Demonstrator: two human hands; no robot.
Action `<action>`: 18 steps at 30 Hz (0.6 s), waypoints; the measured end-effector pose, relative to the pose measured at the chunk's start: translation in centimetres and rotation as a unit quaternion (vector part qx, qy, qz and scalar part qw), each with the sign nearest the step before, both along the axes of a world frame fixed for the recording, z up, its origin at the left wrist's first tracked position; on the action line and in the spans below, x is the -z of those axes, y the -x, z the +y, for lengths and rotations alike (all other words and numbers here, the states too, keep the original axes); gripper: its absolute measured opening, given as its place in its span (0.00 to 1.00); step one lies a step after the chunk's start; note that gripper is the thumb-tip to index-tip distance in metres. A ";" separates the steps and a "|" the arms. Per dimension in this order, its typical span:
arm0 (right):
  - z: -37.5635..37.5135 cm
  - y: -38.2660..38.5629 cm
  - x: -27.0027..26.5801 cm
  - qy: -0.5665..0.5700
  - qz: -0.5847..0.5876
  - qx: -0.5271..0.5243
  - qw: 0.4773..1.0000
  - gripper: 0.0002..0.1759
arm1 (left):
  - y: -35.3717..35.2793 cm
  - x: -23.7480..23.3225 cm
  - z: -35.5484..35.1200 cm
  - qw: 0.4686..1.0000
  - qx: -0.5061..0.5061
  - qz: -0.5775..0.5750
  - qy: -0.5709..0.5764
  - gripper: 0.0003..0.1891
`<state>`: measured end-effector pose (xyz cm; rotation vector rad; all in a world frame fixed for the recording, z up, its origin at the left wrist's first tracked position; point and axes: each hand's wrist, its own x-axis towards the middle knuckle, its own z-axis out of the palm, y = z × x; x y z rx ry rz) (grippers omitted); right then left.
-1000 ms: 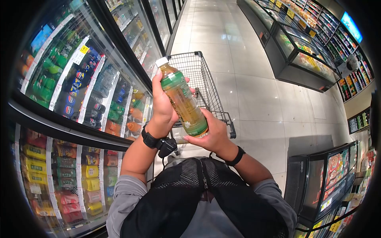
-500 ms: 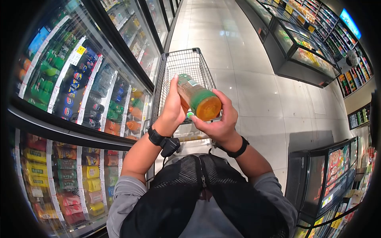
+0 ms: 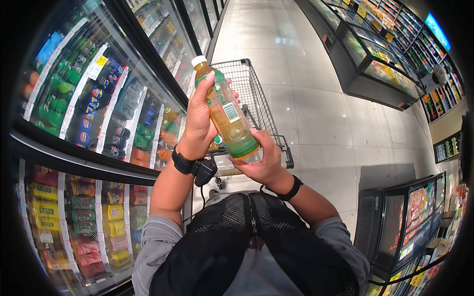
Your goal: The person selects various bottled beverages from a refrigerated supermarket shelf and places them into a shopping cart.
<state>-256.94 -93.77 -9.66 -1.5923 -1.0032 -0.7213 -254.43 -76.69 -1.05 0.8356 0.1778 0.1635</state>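
A clear plastic bottle (image 3: 224, 111) of amber drink, with green bands and a white cap, is tilted over the handle end of a wire shopping cart (image 3: 254, 93). Its barcode faces up, and the cap points to the upper left. My left hand (image 3: 200, 111) is wrapped round its upper part, thumb on the near side. At the base, my right hand (image 3: 264, 160) holds the bottle with thumb and fingers. Part of another green-marked item (image 3: 217, 140) shows below the bottle, mostly hidden.
Glass-fronted drink coolers (image 3: 94, 98) line the left side, close to the cart. Tiled floor (image 3: 316, 113) runs ahead and to the right. Display freezers (image 3: 370, 64) stand at the upper right, and a black cabinet (image 3: 368, 217) is at the lower right.
The bottle has turned from base toward me to lying more side-on, so its cap and barcode now show. My left hand has moved slightly left, and my right hand has shifted down and left.
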 end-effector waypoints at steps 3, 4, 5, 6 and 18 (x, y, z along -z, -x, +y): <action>0.0 0.5 0.4 -0.019 0.024 -0.031 0.999 0.49 | 0.3 -0.4 0.4 0.998 0.015 -0.054 -0.017 0.20; -0.1 0.7 0.4 -0.025 0.048 -0.053 0.997 0.49 | 0.3 -0.3 0.4 0.998 0.029 -0.059 -0.021 0.21; -0.3 0.8 0.5 -0.026 0.047 -0.053 0.997 0.49 | 0.5 -0.3 0.4 0.997 0.043 -0.065 -0.026 0.22; -0.5 0.7 0.6 -0.028 0.061 -0.077 0.995 0.50 | 0.6 -0.4 0.2 0.997 0.042 -0.066 -0.027 0.22; -1.4 1.4 2.0 -0.010 0.167 -0.137 0.976 0.52 | 1.6 -1.2 -1.4 0.992 0.041 -0.106 -0.052 0.42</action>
